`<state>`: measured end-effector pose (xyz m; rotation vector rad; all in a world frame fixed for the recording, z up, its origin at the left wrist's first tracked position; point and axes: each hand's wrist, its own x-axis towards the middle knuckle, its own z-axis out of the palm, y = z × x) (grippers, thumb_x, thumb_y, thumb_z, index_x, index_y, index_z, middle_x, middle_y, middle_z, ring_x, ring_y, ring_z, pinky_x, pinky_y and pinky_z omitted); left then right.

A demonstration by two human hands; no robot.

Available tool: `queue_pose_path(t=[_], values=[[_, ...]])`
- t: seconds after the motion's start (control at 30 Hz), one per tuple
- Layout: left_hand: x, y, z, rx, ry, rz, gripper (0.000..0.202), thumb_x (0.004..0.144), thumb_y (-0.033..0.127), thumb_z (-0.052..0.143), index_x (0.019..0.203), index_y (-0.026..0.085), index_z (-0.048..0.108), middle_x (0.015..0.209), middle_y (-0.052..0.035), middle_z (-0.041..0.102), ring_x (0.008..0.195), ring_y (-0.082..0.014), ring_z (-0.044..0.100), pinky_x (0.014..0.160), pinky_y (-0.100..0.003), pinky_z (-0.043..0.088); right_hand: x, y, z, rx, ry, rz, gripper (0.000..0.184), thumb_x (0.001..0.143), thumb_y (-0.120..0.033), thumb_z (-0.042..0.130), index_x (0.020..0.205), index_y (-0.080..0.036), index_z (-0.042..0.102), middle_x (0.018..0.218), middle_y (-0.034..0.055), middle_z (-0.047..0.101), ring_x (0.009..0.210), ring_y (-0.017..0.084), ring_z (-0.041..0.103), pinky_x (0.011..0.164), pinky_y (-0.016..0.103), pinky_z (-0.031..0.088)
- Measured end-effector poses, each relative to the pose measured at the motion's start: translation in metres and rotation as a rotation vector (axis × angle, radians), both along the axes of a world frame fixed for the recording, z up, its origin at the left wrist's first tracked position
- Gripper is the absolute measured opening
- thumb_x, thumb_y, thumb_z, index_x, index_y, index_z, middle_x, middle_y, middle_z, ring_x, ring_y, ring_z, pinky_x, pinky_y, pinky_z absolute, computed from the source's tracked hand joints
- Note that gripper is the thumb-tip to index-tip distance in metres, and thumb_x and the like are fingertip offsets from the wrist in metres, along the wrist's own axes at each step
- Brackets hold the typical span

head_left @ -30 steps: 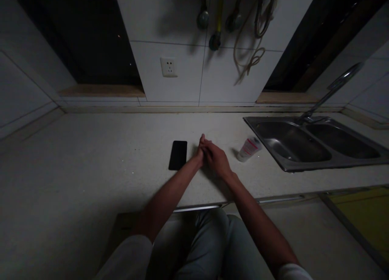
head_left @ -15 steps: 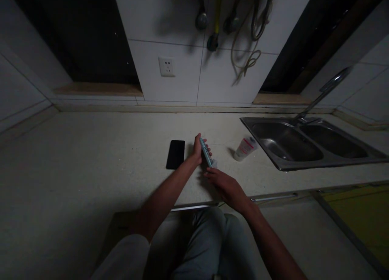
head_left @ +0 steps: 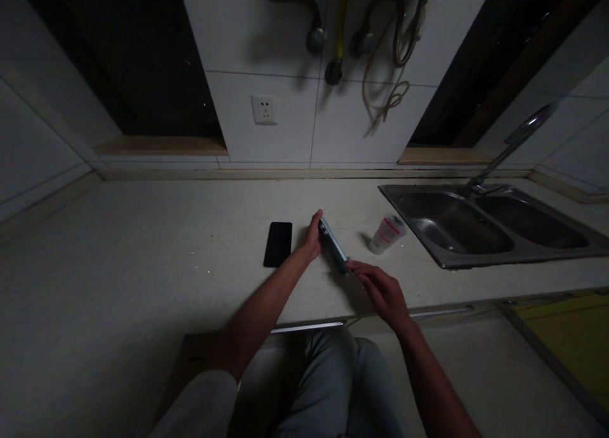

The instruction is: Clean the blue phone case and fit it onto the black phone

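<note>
A slim phone-like slab [head_left: 334,243], pale blue along its edge with a dark face, is held tilted above the counter. Dark round spots, like camera lenses, show near its upper end. My left hand [head_left: 313,235] is closed around that upper end, its fingers mostly hidden behind. At the lower corner, my right hand [head_left: 378,284] pinches the slab between thumb and fingers. A black phone [head_left: 278,244] lies flat on the counter just left of my left hand. Beyond my right hand stands a clear plastic cup [head_left: 387,235] with red print.
The pale counter [head_left: 157,248] runs along a tiled wall with a socket [head_left: 263,110] and hanging hoses [head_left: 402,38]. A double steel sink [head_left: 445,260] with a tap [head_left: 514,143] is set in at the right. My legs [head_left: 328,374] are under the front edge.
The slab has turned in my hands, so its dark face and lens-like spots now show. My right hand has moved slightly right with the slab's lower end.
</note>
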<state>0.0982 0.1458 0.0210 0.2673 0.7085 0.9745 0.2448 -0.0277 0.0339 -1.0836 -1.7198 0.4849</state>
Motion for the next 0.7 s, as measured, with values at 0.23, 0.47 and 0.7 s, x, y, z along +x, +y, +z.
queue_pose_path(t=[0.23, 0.47, 0.7], values=[[-0.013, -0.004, 0.008, 0.125, -0.156, -0.105, 0.046, 0.089, 0.054, 0.042, 0.105, 0.015, 0.061, 0.064, -0.0016, 0.055, 0.043, -0.0129, 0.047, 0.042, -0.025, 0.037, -0.007, 0.003, 0.005, -0.081, 0.106, -0.135, 0.022, 0.098, -0.04, 0.055, 0.097, -0.024, 0.071, 0.087, 0.005, 0.075, 0.078, 0.02, 0.07, 0.07, 0.033, 0.058], [-0.013, -0.004, 0.007, 0.171, -0.182, -0.14, 0.051, 0.089, 0.051, 0.038, 0.11, 0.013, 0.064, 0.065, -0.0034, 0.057, 0.044, -0.0135, 0.046, 0.042, -0.025, 0.036, -0.018, 0.017, 0.009, -0.217, 0.296, -0.178, 0.029, 0.095, -0.05, 0.057, 0.099, -0.022, 0.068, 0.064, -0.0029, 0.055, 0.053, 0.013, 0.049, 0.047, 0.023, 0.039], [-0.012, -0.003, 0.007, 0.142, -0.14, -0.116, 0.05, 0.088, 0.055, 0.041, 0.109, 0.015, 0.064, 0.066, -0.0025, 0.056, 0.044, -0.0124, 0.045, 0.043, -0.025, 0.035, -0.028, 0.021, 0.008, -0.388, 0.181, -0.062, 0.042, 0.092, -0.052, 0.058, 0.115, -0.018, 0.065, 0.057, -0.0075, 0.044, 0.049, 0.011, 0.039, 0.047, 0.023, 0.03]])
